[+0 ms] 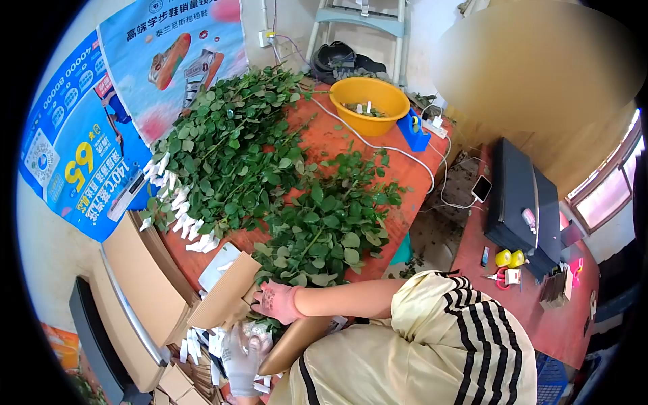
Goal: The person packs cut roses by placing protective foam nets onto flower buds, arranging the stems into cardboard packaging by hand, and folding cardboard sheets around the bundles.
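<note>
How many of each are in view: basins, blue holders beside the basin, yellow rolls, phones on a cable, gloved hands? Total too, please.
Basins: 1
Blue holders: 1
Yellow rolls: 2
Phones on a cable: 1
Gloved hands: 2
Total: 7

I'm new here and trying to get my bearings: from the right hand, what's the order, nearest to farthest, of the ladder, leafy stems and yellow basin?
1. Leafy stems: just beyond the right hand.
2. Yellow basin: toward the table's far end.
3. Ladder: behind the basin.
</note>
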